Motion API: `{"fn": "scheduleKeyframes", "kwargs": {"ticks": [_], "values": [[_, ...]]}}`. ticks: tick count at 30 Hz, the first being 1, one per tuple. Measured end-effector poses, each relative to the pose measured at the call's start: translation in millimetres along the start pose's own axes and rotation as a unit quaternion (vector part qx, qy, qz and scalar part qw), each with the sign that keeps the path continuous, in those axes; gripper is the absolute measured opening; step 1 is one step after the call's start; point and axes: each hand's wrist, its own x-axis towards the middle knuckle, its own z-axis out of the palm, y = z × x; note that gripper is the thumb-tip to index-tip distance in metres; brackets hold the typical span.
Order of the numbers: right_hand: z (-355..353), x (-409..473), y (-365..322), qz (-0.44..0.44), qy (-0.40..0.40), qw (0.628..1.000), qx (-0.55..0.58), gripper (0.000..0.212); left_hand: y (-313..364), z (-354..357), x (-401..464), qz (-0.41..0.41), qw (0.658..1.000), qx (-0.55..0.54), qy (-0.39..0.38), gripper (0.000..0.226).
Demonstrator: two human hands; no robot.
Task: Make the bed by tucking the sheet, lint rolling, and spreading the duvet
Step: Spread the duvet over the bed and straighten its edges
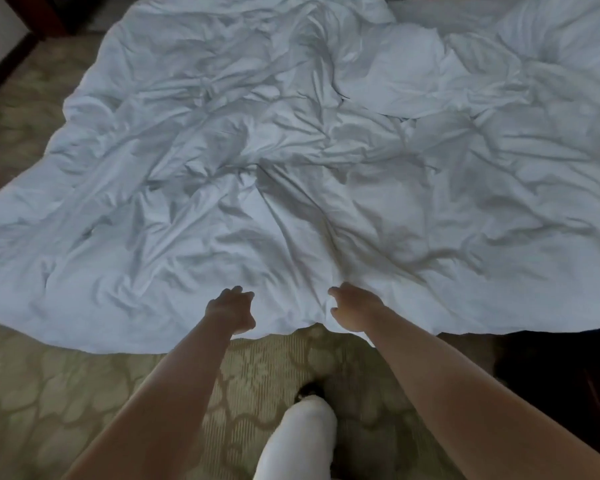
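Observation:
A crumpled white duvet (291, 168) covers the bed, and its near edge hangs down toward the carpet. My right hand (352, 308) is at that near edge with fingers and thumb curled round a bunch of the fabric; creases run up the duvet from this spot. My left hand (231, 311) hovers over the same edge a little to the left, its fingers loosely curled with no fabric visibly in them. The sheet under the duvet is hidden, and no lint roller is in view.
Patterned beige carpet (66, 393) lies in front of the bed and along its left side. My white-trousered leg (298, 441) and a dark shoe stand on it below the hands. Dark furniture (561, 375) sits at the lower right, and a dark wood edge (0, 77) at the far left.

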Motion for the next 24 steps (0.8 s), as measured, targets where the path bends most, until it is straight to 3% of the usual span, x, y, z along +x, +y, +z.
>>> {"fn": "scheduleKeyframes", "kwargs": {"ticks": [4,8,12,16,18,22,24], "values": [[5,22,-45,-0.020,-0.004,1.000,0.002,0.047,-37,-1,16,0.015,1.000,-0.004,0.005,0.068],[5,73,-85,-0.013,0.019,1.000,0.005,0.066,-65,-10,59,0.056,0.998,-0.015,0.010,0.081],[16,124,-118,0.060,0.056,0.997,0.001,0.087,-87,-8,100,0.102,0.994,-0.049,-0.007,0.091],[32,164,-143,0.129,0.044,0.990,0.034,0.097,-103,-12,128,0.135,0.988,-0.075,0.002,0.095],[38,173,-154,0.160,0.046,0.985,0.044,0.091,-108,-8,137,0.156,0.986,-0.054,-0.006,0.098],[44,181,-160,0.186,0.156,0.969,0.035,0.036,-116,4,150,0.168,0.985,-0.034,0.002,0.098],[45,179,-164,0.185,0.185,0.964,0.038,0.026,-117,8,152,0.174,0.985,-0.016,0.017,0.097]]}}
